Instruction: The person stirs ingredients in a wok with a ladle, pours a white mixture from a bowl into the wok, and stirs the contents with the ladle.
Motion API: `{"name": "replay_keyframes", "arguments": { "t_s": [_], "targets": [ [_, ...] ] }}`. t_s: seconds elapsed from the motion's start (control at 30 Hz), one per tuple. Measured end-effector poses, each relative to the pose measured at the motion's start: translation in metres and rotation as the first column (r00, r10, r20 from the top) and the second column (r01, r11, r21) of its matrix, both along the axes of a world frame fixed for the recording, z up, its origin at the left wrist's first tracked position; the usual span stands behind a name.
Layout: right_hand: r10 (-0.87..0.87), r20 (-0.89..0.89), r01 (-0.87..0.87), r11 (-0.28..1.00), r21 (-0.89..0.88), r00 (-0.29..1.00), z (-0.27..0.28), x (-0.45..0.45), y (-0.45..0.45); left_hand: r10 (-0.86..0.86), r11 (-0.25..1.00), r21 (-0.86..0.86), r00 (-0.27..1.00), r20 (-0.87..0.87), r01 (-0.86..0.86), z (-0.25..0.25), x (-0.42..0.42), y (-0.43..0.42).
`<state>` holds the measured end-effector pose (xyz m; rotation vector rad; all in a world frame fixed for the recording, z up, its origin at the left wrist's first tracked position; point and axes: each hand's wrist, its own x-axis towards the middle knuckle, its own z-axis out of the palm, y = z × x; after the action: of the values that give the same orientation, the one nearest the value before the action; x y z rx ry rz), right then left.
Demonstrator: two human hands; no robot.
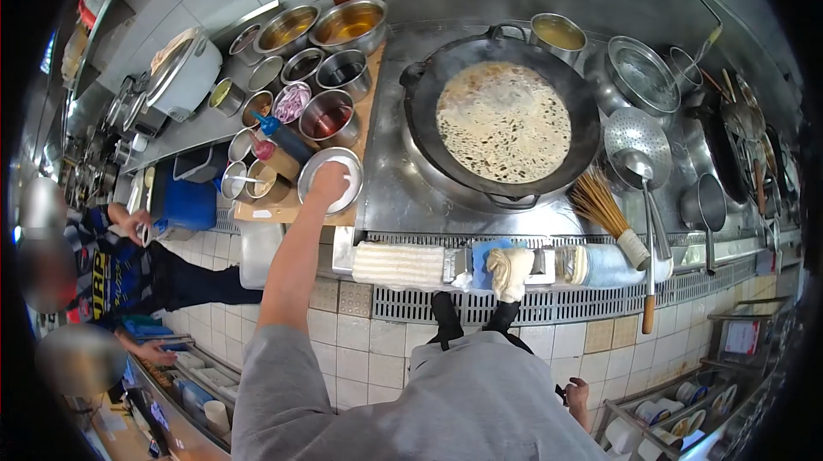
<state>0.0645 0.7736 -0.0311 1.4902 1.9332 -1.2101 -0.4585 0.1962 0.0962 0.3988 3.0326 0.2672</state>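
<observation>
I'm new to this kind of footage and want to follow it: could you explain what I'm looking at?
There is no robot here, just a person working bare-handed. The single picture comes from a camera on their head, looking forward and down, which is why it appears round and bent at the edges.

Their left hand reaches into a metal bowl of white contents; whether it grips anything is hidden. The right hand hangs low by their side, too small to read clearly.

On the steel cooking station sits a large wok of pale, bubbly liquid. Right of it are a perforated strainer and a bundled brush; folded towels line the front. Another person stands at far left.
</observation>
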Motion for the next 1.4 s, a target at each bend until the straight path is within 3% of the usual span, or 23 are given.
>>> {"name": "replay_keyframes", "arguments": {
  "t_s": [0.07, 0.1, 0.13, 0.2, 0.23, 0.37, 0.53, 0.9, 1.1, 1.17, 1.3, 1.33, 1.4],
  "targets": [
    [-0.039, 0.007, 0.039, 0.999, -0.014, 0.999, 0.001, 0.0, 0.001, 0.182, 0.982, 0.049, 0.983, 0.001, -0.182, 0.017, 0.006, 0.007],
    [-0.032, 0.017, 0.032, 0.999, -0.017, 0.999, 0.001, -0.001, 0.002, 0.218, 0.975, 0.019, 0.969, 0.116, -0.222, 0.028, 0.008, 0.008],
    [-0.027, 0.018, 0.028, 0.999, -0.024, 0.999, 0.0, -0.003, 0.002, 0.223, 0.974, 0.011, 0.968, 0.114, -0.226, 0.026, 0.01, 0.008],
    [-0.035, -0.001, 0.035, 0.998, -0.043, 0.999, -0.006, -0.002, 0.005, 0.408, 0.903, -0.187, 0.908, 0.097, -0.386, 0.014, 0.017, 0.008],
    [-0.048, -0.009, 0.047, 0.997, -0.067, 0.999, -0.01, -0.001, 0.007, 0.476, 0.873, -0.245, 0.846, 0.242, -0.421, 0.011, 0.014, 0.008],
    [0.059, -0.016, -0.06, 0.998, -0.03, 0.998, -0.007, -0.015, 0.01, 0.603, 0.796, -0.184, 0.779, 0.172, -0.576, 0.007, 0.023, 0.025],
    [0.046, 0.02, -0.045, 0.997, -0.061, 0.999, -0.006, -0.027, 0.023, 0.733, 0.68, -0.249, 0.626, 0.266, -0.69, 0.011, 0.006, 0.038],
    [0.013, -0.002, -0.013, 0.998, -0.053, 1.0, -0.005, -0.04, 0.025, 0.786, 0.608, -0.159, 0.562, 0.256, -0.778, 0.002, -0.002, 0.037],
    [-0.012, -0.033, 0.01, 0.997, -0.072, 0.999, -0.008, -0.03, 0.024, 0.732, 0.675, -0.113, 0.642, 0.228, -0.729, -0.013, -0.004, 0.025],
    [-0.013, -0.031, 0.011, 0.997, -0.078, 0.999, -0.011, -0.028, 0.022, 0.678, 0.728, -0.004, 0.719, 0.154, -0.686, -0.02, -0.003, 0.015],
    [-0.002, -0.015, 0.0, 0.997, -0.073, 1.0, -0.014, -0.023, 0.018, 0.584, 0.811, -0.014, 0.81, 0.04, -0.584, -0.025, -0.003, -0.003],
    [-0.004, -0.01, 0.003, 0.997, -0.076, 1.0, -0.015, -0.022, 0.017, 0.582, 0.813, -0.018, 0.812, 0.042, -0.582, -0.025, -0.005, -0.009],
    [-0.001, 0.004, 0.001, 0.998, -0.061, 1.0, -0.019, -0.021, 0.015, 0.618, 0.715, 0.17, 0.726, 0.302, -0.678, 0.002, -0.003, -0.006]
  ]
}}
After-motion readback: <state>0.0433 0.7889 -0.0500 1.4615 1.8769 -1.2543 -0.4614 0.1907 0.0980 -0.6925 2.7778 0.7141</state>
